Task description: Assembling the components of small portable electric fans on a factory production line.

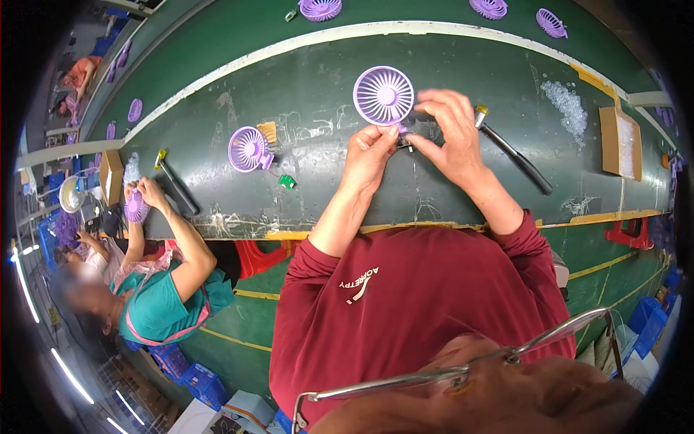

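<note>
- Dark green bench (477, 66): it spreads under and around both your grips, with a white rail (318, 45) running along its side beyond them.
- Co-worker in a teal top (170, 307): seated well off to the left of your left grip, both hands raised to a ribbed purple part (135, 207).
- Your right grip (457, 137): thumb and fingers stand wide apart beside the fan; whether a fingertip touches it, you cannot tell from here.
- Your left grip (370, 155): closed in a pinch, thumb against fingers, holding the fan by its short stem.
- Open cardboard box (611, 141): well to the right of your right grip, with clear pieces inside.
- Hammer (517, 159): lies just right of your right grip, black handle slanting back toward your side.
- Purple fan (387, 95): above your left grip, its round, ribbed face turned up.
- Second purple fan (249, 150): on the bench, left of your left grip.
- Heap of small clear pieces (567, 112): between the hammer and box, right of your right grip.
- Little green board (287, 181): left of your left grip, near the second fan's stem.
</note>
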Demonstrator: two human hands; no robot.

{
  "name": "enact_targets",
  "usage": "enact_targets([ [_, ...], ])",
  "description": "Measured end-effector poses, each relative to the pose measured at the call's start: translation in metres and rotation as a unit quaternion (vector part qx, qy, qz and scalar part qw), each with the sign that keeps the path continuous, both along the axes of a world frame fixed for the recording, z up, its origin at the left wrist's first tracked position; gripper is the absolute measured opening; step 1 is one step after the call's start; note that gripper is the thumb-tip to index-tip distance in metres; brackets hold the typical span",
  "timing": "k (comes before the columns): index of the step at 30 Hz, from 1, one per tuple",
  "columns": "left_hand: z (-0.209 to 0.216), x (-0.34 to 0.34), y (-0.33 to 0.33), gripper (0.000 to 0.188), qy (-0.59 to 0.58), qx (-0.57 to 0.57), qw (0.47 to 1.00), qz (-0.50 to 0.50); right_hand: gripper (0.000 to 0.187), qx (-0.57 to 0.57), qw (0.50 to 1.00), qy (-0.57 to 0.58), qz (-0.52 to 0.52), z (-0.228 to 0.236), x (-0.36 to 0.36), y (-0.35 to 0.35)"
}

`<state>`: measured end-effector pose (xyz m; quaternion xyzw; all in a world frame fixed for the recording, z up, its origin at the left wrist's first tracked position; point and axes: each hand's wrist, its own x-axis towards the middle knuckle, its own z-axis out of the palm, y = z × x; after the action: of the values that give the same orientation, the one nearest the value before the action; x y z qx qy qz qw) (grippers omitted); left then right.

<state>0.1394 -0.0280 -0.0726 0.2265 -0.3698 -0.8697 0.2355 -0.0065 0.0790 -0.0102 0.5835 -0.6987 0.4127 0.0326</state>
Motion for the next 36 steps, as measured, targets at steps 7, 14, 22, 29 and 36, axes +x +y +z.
enact_targets([
  [7,0.015,-0.024,0.011,0.013,0.022,0.014,0.999,0.031,0.025,-0.046,0.996,-0.077,-0.015,-0.026,0.003,0.003],
  [14,0.011,-0.024,0.008,0.012,0.010,0.017,1.000,0.005,0.014,-0.057,0.998,-0.015,0.010,-0.013,-0.017,0.001],
  [22,0.013,-0.020,0.002,0.013,0.009,0.069,0.997,-0.013,0.006,-0.028,0.996,-0.084,0.028,-0.010,-0.020,-0.001],
  [29,0.006,-0.023,0.003,0.013,0.017,0.059,0.998,-0.029,0.012,0.011,0.998,-0.049,0.041,-0.002,-0.020,0.002],
  [36,0.017,-0.011,-0.020,0.012,-0.185,-0.446,0.864,0.140,0.032,0.055,0.994,-0.022,-0.087,0.004,-0.055,0.057],
])
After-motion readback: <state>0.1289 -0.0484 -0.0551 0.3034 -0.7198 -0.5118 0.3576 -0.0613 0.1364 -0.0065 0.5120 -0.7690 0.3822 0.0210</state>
